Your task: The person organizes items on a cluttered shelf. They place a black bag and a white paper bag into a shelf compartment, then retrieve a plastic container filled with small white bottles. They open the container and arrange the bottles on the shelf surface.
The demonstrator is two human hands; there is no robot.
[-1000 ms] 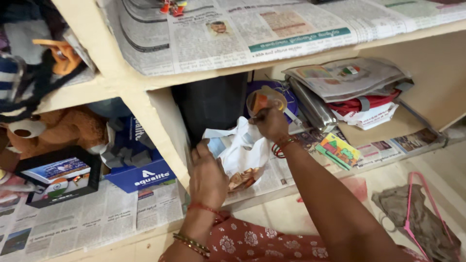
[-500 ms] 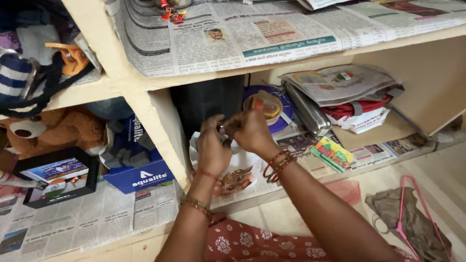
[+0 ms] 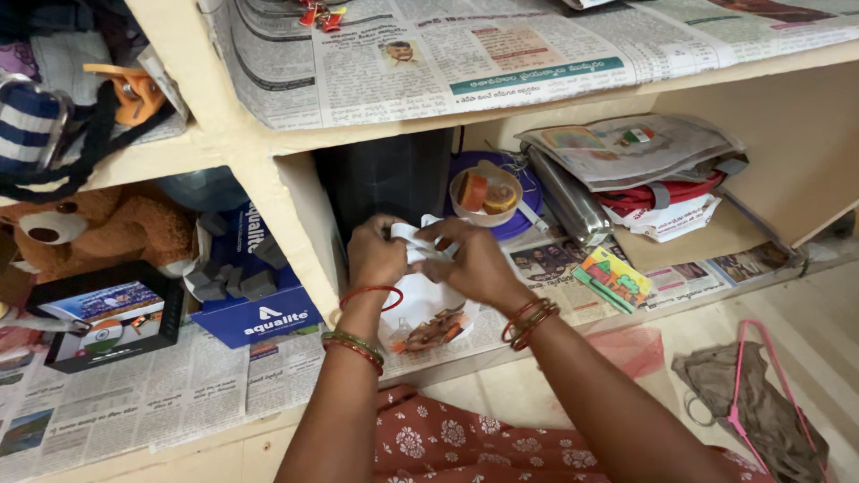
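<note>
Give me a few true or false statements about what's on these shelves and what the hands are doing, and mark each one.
1. Both hands, left hand and right hand, grip the top of a white plastic bag. True.
2. A teddy bear lies in the left compartment. True.
3. The shelves are lined with blue cloth. False: newspaper covers them.
4. The pink clothes hanger hangs from the upper shelf. False: it lies on the floor at the right, on a crumpled cloth.
5. A round container with orange contents stands behind the hands. True.
6. The wrists are bare. False: both wear bangles.
</note>
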